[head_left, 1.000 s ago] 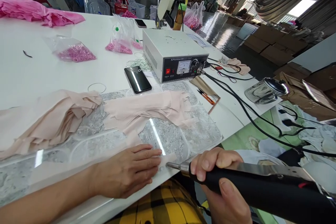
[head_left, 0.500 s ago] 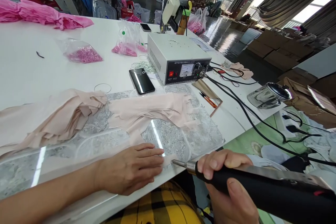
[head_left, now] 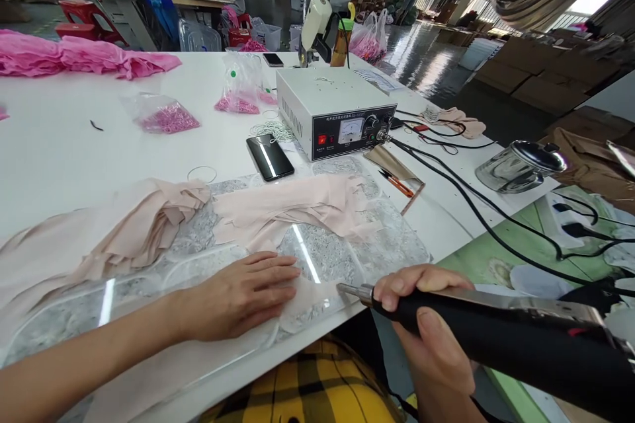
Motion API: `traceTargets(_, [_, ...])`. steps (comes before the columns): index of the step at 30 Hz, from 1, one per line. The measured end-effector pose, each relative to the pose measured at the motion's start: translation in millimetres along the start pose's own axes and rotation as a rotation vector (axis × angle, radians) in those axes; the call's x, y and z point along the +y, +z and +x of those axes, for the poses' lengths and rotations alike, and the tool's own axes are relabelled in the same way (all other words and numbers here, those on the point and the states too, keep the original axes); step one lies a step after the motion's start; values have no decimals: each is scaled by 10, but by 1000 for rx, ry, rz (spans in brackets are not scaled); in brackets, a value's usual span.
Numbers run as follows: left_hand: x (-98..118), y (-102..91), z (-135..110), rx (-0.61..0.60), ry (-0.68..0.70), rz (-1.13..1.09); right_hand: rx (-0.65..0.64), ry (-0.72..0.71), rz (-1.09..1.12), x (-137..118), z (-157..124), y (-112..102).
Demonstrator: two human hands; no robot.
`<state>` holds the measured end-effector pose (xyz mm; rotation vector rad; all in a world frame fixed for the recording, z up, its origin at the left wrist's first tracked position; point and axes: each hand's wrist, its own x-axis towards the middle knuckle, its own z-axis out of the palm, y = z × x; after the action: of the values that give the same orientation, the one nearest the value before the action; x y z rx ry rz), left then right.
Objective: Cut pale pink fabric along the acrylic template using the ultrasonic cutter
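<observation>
My left hand [head_left: 238, 296] lies flat, fingers stretched out, pressing a pale pink fabric strip [head_left: 307, 295] onto a clear glass plate [head_left: 327, 258] near the table's front edge. My right hand [head_left: 426, 337] grips a black handheld tool [head_left: 501, 344] whose metal tip [head_left: 347, 289] points left and touches the strip's end, just right of my left fingertips. A loose pile of pink fabric strips [head_left: 292, 206] lies behind on the glass. A larger heap of strips [head_left: 124, 231] lies to the left.
A white control box [head_left: 332, 109] with a dial stands behind, black cables [head_left: 461, 198] running right. A black phone [head_left: 269, 156], orange snips [head_left: 397, 184], bags of pink beads [head_left: 166, 117], a metal pot [head_left: 518, 165] and pink garments [head_left: 89, 59] lie around. Another person sits far back.
The tool tip has shifted slightly right along the strip, and the fabric end now shows between my left fingers and the tip. My head has tilted, so the scene sits lower.
</observation>
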<state>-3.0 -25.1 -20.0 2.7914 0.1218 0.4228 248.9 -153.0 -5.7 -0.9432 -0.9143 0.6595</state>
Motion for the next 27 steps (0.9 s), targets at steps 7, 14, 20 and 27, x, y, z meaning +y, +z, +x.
traceTargets(7, [-33,-66,85,-34,30,-15,-18,-85,17,-2,37,29])
traceTargets(14, [-180,-60,226,-165,66,-14,-27,-110,-9,70,95,29])
traceTargets(20, [-192,-166,371,-245,135,-20,-23,-124,7,111,142,37])
traceTargets(27, [-241,-180,404,-234,197,-75,-2,-105,21,110,173,54])
